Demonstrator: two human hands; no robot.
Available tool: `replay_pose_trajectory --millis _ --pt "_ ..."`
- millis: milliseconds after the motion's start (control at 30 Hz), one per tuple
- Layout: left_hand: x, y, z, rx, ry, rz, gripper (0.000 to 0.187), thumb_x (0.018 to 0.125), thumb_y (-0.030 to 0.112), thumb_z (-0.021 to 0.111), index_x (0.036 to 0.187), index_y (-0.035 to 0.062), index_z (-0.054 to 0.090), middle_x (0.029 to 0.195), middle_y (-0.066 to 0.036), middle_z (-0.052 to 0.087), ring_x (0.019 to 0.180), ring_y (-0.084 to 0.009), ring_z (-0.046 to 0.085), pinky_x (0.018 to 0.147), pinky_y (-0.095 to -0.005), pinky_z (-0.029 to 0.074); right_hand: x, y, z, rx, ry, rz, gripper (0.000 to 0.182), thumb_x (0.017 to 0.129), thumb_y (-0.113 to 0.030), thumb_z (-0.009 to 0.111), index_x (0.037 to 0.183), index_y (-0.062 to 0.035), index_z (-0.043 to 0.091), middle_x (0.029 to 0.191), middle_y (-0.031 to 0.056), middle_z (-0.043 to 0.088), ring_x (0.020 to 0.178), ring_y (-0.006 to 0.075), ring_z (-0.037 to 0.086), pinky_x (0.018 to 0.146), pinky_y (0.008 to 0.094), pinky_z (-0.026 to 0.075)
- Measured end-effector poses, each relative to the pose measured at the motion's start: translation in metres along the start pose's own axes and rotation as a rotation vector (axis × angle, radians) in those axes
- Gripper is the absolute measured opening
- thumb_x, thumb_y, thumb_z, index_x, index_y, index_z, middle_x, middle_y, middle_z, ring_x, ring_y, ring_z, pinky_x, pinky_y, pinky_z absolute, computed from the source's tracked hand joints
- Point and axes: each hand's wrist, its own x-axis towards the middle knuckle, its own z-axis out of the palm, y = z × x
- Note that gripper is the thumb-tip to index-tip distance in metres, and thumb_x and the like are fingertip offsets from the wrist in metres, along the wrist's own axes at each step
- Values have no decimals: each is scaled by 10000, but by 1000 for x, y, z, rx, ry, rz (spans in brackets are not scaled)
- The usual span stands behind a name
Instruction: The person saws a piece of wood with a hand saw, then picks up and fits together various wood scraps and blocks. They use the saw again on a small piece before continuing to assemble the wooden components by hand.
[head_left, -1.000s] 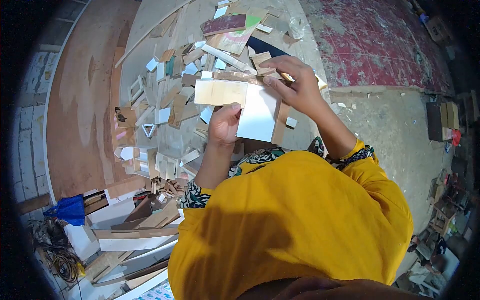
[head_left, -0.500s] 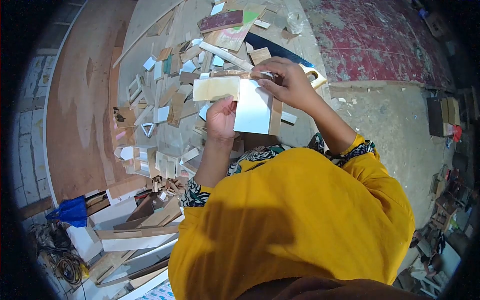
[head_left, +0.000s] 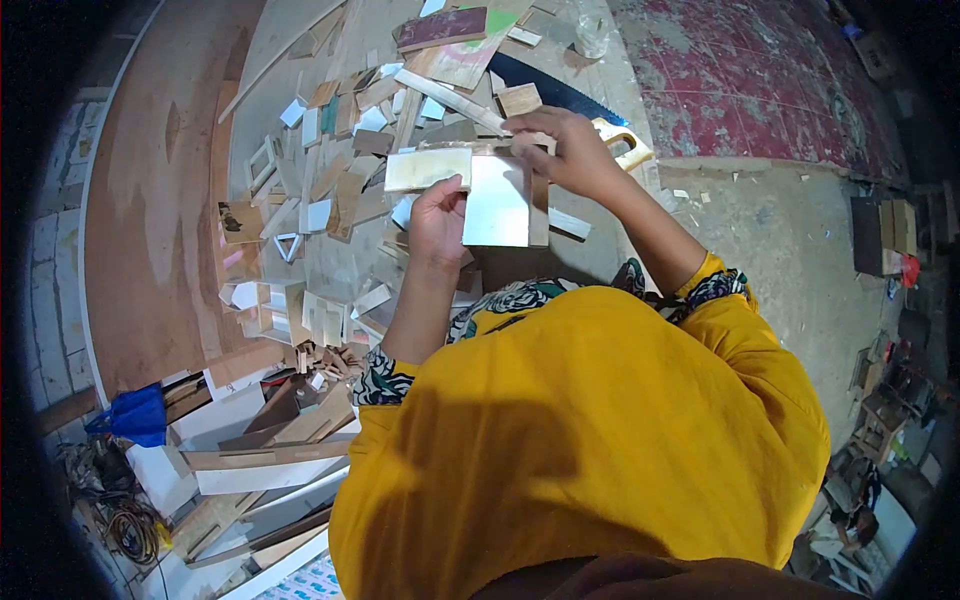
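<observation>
A small wooden assembly is held up over the work surface, with a white rectangular panel (head_left: 497,202) facing up and a pale cream block (head_left: 428,170) to its left. Fingers of my left hand (head_left: 438,222) are closed on the cream block from below. At the top right corner of the assembly, my right hand (head_left: 568,150) has its fingers bent around the edge; its fingertips are partly hidden. A brown wooden side (head_left: 539,210) shows along the panel's right edge.
Behind the hands lie a handsaw (head_left: 555,92) with a pale handle, a dark red block (head_left: 442,29) and a clear plastic cup (head_left: 591,37). Many wood offcuts (head_left: 345,205) spread to the left, beside a long brown board (head_left: 160,220). A blue bag (head_left: 135,415) lies lower left.
The assembly has tilted a little and shifted slightly, with both hands still on it. My right hand's fingers have moved slightly along the top right corner. The whole view has shifted a little.
</observation>
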Motion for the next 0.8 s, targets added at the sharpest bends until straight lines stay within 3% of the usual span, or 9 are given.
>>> replay_pose_trajectory --millis 33,133,267,367,433,467,633,733,800 --pt "0 1 -2 -4 5 1 200 797 42 540 986 -22 555 930 -107 622 871 -207 607 814 -326 484 -1 10 3 1 -6 0 227 763 -32 616 988 -35 646 885 116 641 789 231 614 677 301 477" --pt "1 1 -6 -26 34 25 196 795 42 540 978 -25 557 919 -111 626 862 -213 610 812 -332 487 -5 18 2 280 -103 283 121 815 -101 645 831 19 653 672 -8 607 622 27 524 577 194 441" --pt "-1 2 -1 7 34 60 195 796 42 541 977 -28 561 923 -108 629 854 -211 611 797 -328 489 -4 15 3 302 -87 294 114 805 -112 660 805 1 651 650 -3 595 623 43 534 583 199 443" --pt "-2 -1 4 43 5 46 209 803 46 543 1000 -21 561 942 -100 627 864 -203 607 798 -315 480 8 -2 7 110 -164 97 236 758 -194 705 900 -13 649 755 57 611 696 119 587 624 249 468" --pt "1 -3 2 75 -36 39 222 808 50 545 1021 -11 559 957 -94 625 873 -198 604 801 -307 473 17 -12 19 -73 24 -367 455 679 -299 745 1025 -29 624 920 126 594 816 237 601 691 320 483" --pt "4 -5 -3 39 -102 33 251 824 77 539 1066 10 544 1005 -95 616 927 -205 592 838 -323 451 18 -18 23 -68 -92 -264 601 612 -339 760 1102 -35 593 1052 159 560 898 307 575 752 361 479" --pt "-17 5 29 -93 -263 17 370 905 269 520 1208 62 473 1138 -75 568 1045 -198 542 918 -355 397 30 -29 29 -73 -163 -135 524 615 -262 760 1056 -24 607 986 138 589 865 259 598 745 326 488" --pt "-11 -5 17 -18 -221 23 430 918 366 478 1218 58 458 1142 -73 566 1052 -196 540 920 -357 404 35 -13 44 485 -138 136 403 650 -144 745 996 -8 590 911 56 573 804 121 571 740 247 484" --pt "-12 -10 23 54 -178 61 452 926 401 441 1217 56 455 1130 -84 568 1053 -194 538 919 -364 413 40 -7 44 558 -126 192 403 659 -134 738 1008 -16 575 897 45 566 797 112 565 738 238 479"
